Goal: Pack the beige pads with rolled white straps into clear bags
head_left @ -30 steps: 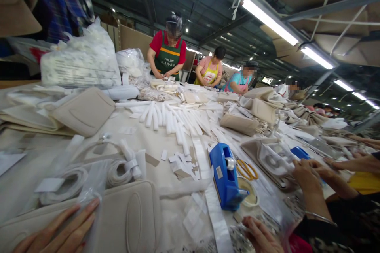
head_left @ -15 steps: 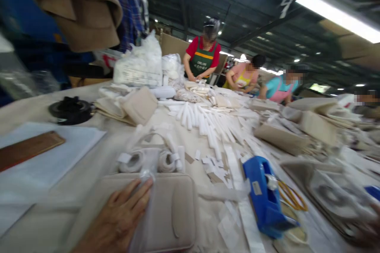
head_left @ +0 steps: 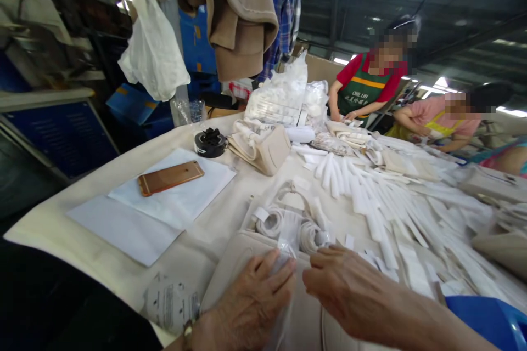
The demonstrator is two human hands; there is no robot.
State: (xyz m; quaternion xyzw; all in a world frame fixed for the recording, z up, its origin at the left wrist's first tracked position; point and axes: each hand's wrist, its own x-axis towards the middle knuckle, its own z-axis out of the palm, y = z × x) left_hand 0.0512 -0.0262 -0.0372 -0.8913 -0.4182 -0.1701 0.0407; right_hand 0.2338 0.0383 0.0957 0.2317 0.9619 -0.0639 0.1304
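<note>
Bag (head_left: 308, 312), long axis approx. left-right, lay under L hand (head_left: 256, 292), fingers half-spread on film (head_left: 290, 233); R hand (head_left: 343, 282) was curled just right, grip unclear.

Black garment (head_left: 61, 296) and a gold-toned wristband (head_left: 188, 330)

The garment fills the lower left corner, plain and matte, with a softly curved edge; whether this is a sleeve or a body panel cannot be told. The wristband circles the left wrist, narrow and faintly shiny, too small to tell watch from bracelet. Left hand (head_left: 257, 290) and right hand (head_left: 346, 282) are ungloved, and the right forearm (head_left: 405, 310) is uncovered as far as it shows.
</note>
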